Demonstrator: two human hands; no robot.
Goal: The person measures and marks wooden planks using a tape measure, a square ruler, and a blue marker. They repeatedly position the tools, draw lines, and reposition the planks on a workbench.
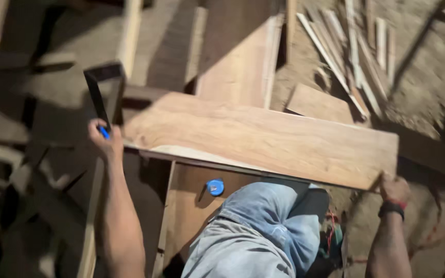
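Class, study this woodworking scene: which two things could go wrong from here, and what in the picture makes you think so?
The wide plank is gripped only at its corner by the right hand and propped on a raised knee, so it might tip or slide. The left hand holds a black square and a blue pencil; either could drop among the offcuts.

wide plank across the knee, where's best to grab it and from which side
Probably by its two short ends, one hand from each side. The wide plank lies flat and long across the raised knee, so end grips steady it. The right hand already pinches the right end's near corner; the left hand holds a dark square beside the left end.
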